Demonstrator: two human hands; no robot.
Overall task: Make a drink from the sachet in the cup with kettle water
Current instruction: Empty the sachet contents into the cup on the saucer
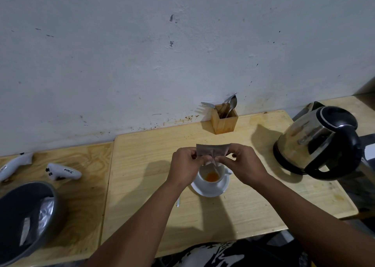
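A white cup (pixel 220 168) stands on a white saucer (pixel 211 190) in the middle of the wooden table, with orange powder (pixel 211 177) at its bottom. Directly above the cup, a silvery sachet (pixel 212 150) is pinched between my left hand (pixel 185 166) and my right hand (pixel 244 162), tilted with its torn corner pointing down into the cup. A steel kettle (pixel 316 142) with a black lid and handle sits at the right of the table. A spoon (pixel 178 202) lies partly hidden under my left forearm.
A wooden holder (pixel 224 121) with a fork and spoons stands against the wall behind the cup. A grey bin (pixel 28 218) lined with foil sits at the lower left. Two white controllers (pixel 63 172) lie on the left table.
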